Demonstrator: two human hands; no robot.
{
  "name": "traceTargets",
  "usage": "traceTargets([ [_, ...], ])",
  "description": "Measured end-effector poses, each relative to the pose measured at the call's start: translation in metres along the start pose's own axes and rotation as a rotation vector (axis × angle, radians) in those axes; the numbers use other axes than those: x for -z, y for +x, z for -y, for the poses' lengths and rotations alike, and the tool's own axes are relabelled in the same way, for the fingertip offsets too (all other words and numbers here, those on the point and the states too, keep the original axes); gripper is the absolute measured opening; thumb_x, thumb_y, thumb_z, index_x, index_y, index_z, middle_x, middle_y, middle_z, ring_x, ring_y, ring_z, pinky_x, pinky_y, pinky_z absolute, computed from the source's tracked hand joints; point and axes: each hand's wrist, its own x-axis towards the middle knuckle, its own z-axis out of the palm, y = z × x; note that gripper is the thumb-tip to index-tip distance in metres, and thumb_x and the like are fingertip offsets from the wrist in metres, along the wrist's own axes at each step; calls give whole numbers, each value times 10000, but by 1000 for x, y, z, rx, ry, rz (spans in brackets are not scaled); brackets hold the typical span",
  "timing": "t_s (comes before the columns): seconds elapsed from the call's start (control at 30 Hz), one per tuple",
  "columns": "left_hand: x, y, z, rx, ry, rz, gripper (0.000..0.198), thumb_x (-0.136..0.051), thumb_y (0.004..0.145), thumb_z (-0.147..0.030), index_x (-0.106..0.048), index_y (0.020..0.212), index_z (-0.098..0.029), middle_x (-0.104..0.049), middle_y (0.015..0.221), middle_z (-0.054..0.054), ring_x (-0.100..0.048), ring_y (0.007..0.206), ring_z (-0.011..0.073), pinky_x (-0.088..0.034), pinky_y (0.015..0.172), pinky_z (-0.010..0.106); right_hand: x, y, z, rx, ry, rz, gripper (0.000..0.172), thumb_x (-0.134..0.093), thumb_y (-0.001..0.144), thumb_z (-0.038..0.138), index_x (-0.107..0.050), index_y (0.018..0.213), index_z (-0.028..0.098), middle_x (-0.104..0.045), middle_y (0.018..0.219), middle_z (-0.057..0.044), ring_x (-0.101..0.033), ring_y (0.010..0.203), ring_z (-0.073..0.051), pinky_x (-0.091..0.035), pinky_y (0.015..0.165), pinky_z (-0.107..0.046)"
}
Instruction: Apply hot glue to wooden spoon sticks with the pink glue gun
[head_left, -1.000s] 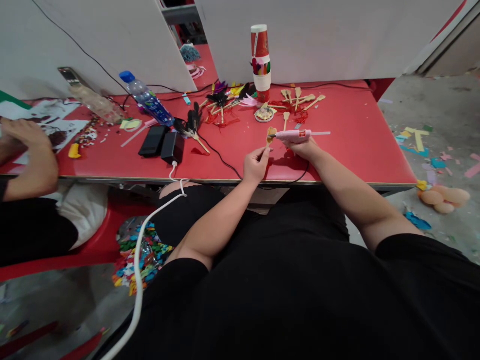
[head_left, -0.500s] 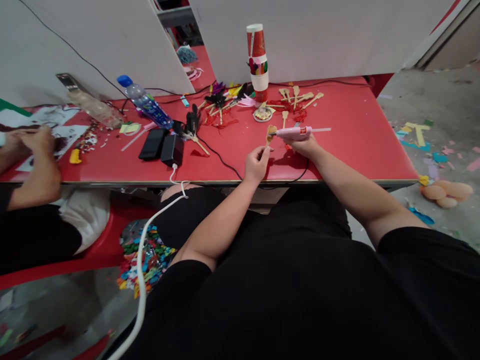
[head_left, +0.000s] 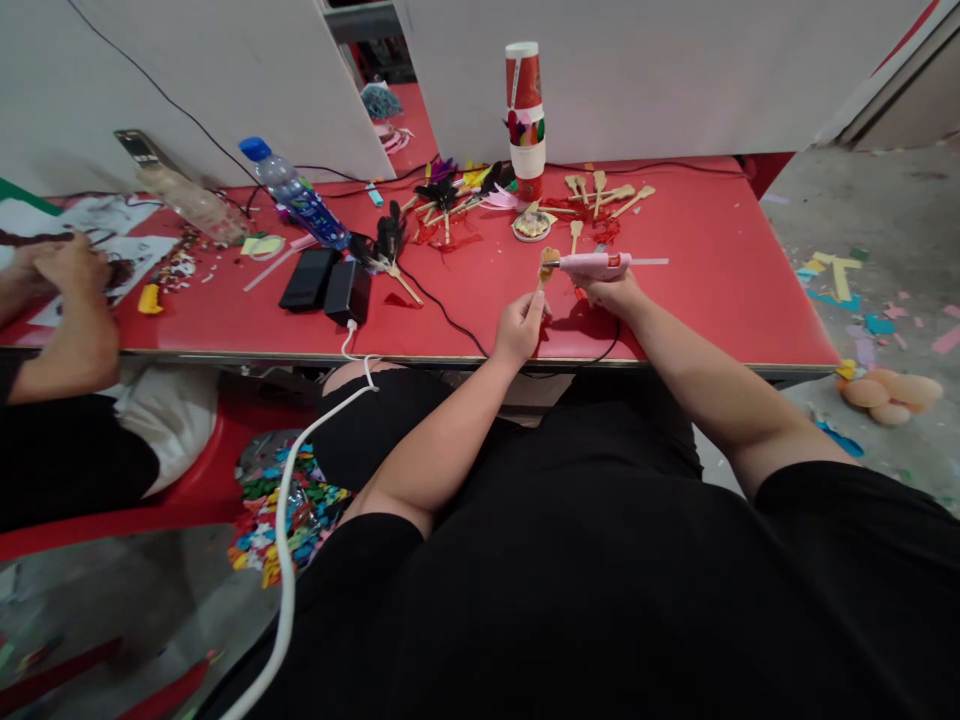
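Observation:
My left hand (head_left: 521, 325) pinches the handle of a small wooden paddle-shaped stick (head_left: 549, 262), its wide head upright above my fingers. In my right hand (head_left: 613, 292) is a pink hot glue gun (head_left: 596, 265), whose metal nozzle points left at the stick's head. Nozzle and head appear to touch, or nearly so. Just beyond them another wooden stick (head_left: 576, 236) lies on the red table. A small round dish (head_left: 533, 225) with yellowish bits stands behind my left hand.
Several wooden sticks (head_left: 600, 190) lie at the back. Stacked paper cups (head_left: 523, 75) rise by the wall. Feathers (head_left: 442, 195), a plastic bottle (head_left: 296, 195) and black boxes (head_left: 347, 292) are to the left. Another person's hands (head_left: 71, 270) work at far left. A white cable (head_left: 289, 500) crosses beside me.
The view has shifted slightly, so most tabletop things appear a little farther right. My hands keep the same hold, with the nozzle still at the stick's head.

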Motion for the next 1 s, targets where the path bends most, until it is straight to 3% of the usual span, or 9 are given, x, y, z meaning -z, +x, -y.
traceTargets([
  [0.2, 0, -3, 0, -54, 72, -10, 724, -501, 1144, -876, -579, 771, -260, -577, 698, 15, -536, 676, 182, -403, 685, 357, 0, -3, 3, 8, -7, -8, 601, -1014, 757, 769, -839, 1008, 252, -608, 645, -18, -689, 699, -258, -629, 657, -400],
  [0.5, 1, -3, 1, -65, 123, -35, 692, -523, 1182, -786, -548, 736, -258, -558, 688, 24, -523, 683, 195, -429, 698, 359, 0, -4, 5, -39, -136, 59, 515, -967, 864, 732, -749, 798, 270, -550, 547, -9, -549, 559, -197, -615, 604, -389],
  [0.73, 2, -3, 2, -73, 147, -38, 727, -470, 1166, -847, -546, 738, -264, -571, 691, 25, -522, 680, 193, -389, 682, 369, 0, -7, 16, 23, -129, 43, 305, -959, 905, 474, -761, 852, 247, -638, 679, -22, -760, 816, -298, -673, 780, -410],
  [0.9, 2, -3, 1, -54, 141, -47, 739, -470, 1155, -866, -536, 728, -267, -554, 679, 22, -504, 673, 195, -388, 676, 373, -2, -6, 15, -16, -198, 8, 182, -904, 933, 350, -785, 837, 252, -723, 746, -50, -757, 807, -277, -685, 813, -409],
  [1.0, 2, -3, 2, -57, 142, -54, 746, -463, 1145, -885, -528, 730, -269, -528, 674, 20, -490, 672, 198, -386, 683, 378, -3, -5, 15, 30, -190, 13, 100, -882, 937, 333, -840, 934, 242, -793, 829, -66, -796, 893, -299, -710, 872, -417],
])
